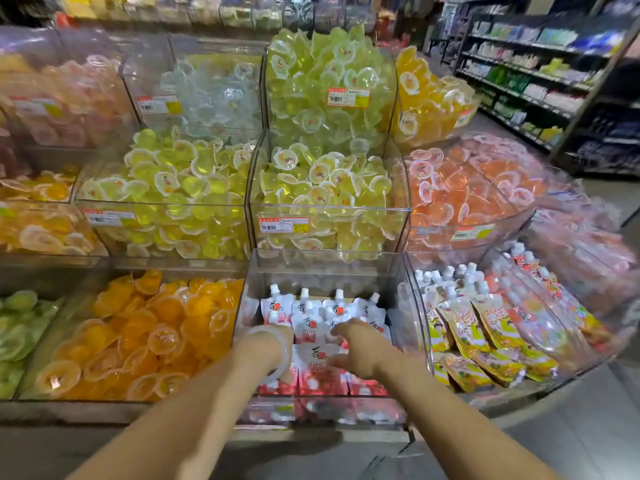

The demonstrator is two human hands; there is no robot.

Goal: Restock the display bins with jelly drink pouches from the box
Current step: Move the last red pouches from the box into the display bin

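White and red jelly drink pouches (pixel 313 327) with white caps lie in rows in a clear display bin (pixel 322 268) at the bottom middle of the stand. Both my hands reach down into this bin. My left hand (pixel 273 344), with a pale bangle on the wrist, is bent down among the pouches at the bin's left side, fingers hidden. My right hand (pixel 360 344) rests on top of the pouches, its fingers curled over one. Whether either hand grips a pouch is unclear. No box is in view.
To the right, a curved bin holds yellow pouches (pixel 481 337) with white caps. Left of the pouch bin is a bin of orange jelly cups (pixel 145 337). Yellow jelly cups (pixel 325 188) fill the bins above. Store shelves (pixel 540 71) stand at the far right.
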